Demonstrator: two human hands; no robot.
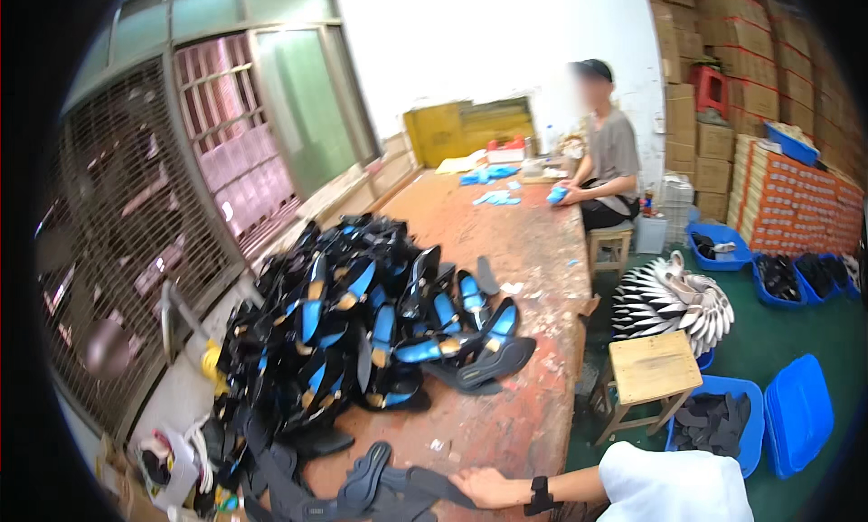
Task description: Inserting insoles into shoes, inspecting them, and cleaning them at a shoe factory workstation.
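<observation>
My right hand [486, 488], with a black band on the wrist, reaches in from the lower right over the near edge of the worktable. Its fingers are closed on the end of a dark shoe sole [436, 485]. More black soles [365, 479] lie loosely overlapped beside it, along the front of the table. Behind them rises a big heap of black shoes [380, 328], many showing shiny blue insoles. One sole [497, 364] rests at the heap's right edge. My left hand is outside the picture.
The worn reddish worktable [515, 432] runs away from me. At its far end a seated person [610, 151] holds something blue. To the right are a wooden stool [653, 368], a blue bin [755, 432] of soles, a pile of white shoes [669, 300] and stacked cartons [750, 61].
</observation>
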